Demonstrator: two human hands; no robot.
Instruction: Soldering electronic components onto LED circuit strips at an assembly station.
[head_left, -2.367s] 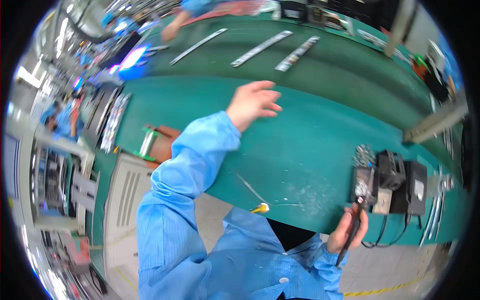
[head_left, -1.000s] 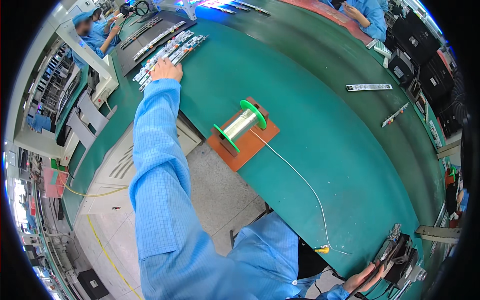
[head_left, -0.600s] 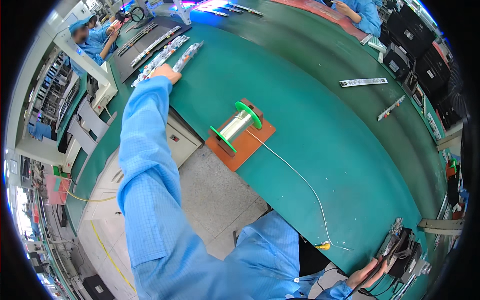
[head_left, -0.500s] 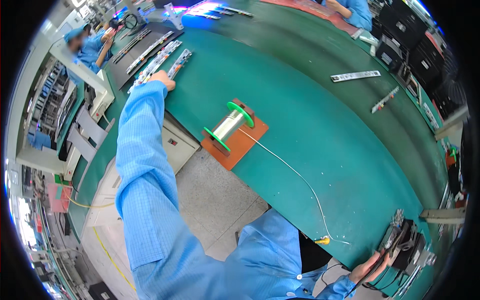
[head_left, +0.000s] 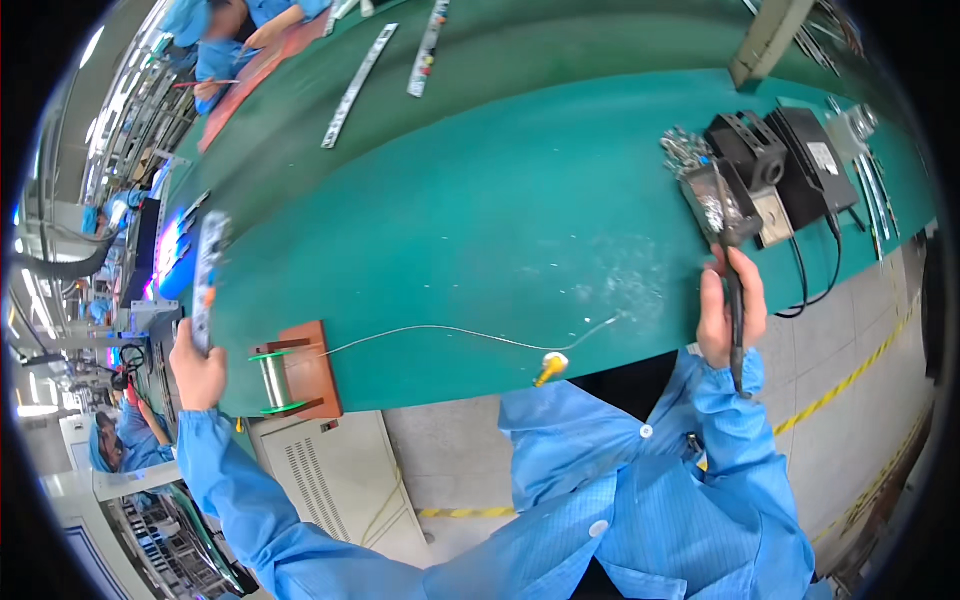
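My left hand (head_left: 198, 370) grips the lower end of a narrow circuit board strip (head_left: 208, 275), held upright over the table's left end and slightly blurred. In my right hand (head_left: 733, 310) is a soldering iron (head_left: 737, 330), fingers wrapped round its black handle. Its front end points away from me into a small dark tray (head_left: 742, 226) with silvery bits inside. Between my hands, nearer the left one, a spool of solder wire (head_left: 274, 382) with green flanges sits on a brown stand (head_left: 318, 375). The thin wire (head_left: 430, 327) runs rightward across the green tabletop.
A yellow fitting (head_left: 550, 370) lies at the table's front edge. Beyond the tray stand a black holder (head_left: 750, 148) and a black box (head_left: 808, 160) with cables. Two strips, one white (head_left: 360, 85) and one with components (head_left: 428, 50), lie on the far surface. Co-workers sit beyond.
My view has swung rightward. The left hand, earlier at a row of strips, has lifted one and brought it nearer. The soldering iron now reaches into the tray.
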